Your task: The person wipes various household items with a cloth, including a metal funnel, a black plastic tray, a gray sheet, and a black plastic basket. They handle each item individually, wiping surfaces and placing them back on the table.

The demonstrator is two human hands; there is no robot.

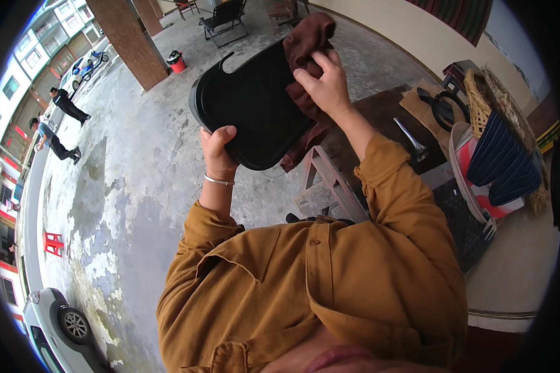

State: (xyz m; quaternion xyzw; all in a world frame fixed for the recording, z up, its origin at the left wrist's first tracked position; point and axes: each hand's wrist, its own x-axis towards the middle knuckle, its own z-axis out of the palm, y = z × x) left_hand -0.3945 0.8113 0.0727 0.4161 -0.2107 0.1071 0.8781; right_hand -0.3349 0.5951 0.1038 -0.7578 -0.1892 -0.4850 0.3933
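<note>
A black plastic tray-like panel (pixel 256 107) with rounded corners and a hooked end is held up in front of me, tilted. My left hand (pixel 220 147) grips its lower left edge, thumb on the face, with a silver bangle at the wrist. My right hand (pixel 324 81) holds a dark red cloth (pixel 308 39) against the panel's right side. Part of the cloth hangs down below the hand beside the panel's edge. The fingertips behind the panel are hidden.
At the right, a dark table (pixel 382 109) bears a metal tool (pixel 411 140), cardboard and black straps. Beside it are a woven basket (pixel 478 102) and a dark blue striped cloth (pixel 504 161). A wooden frame (pixel 333 182) stands below the panel. Two people walk far left, near a red stool (pixel 53 244) and vehicles.
</note>
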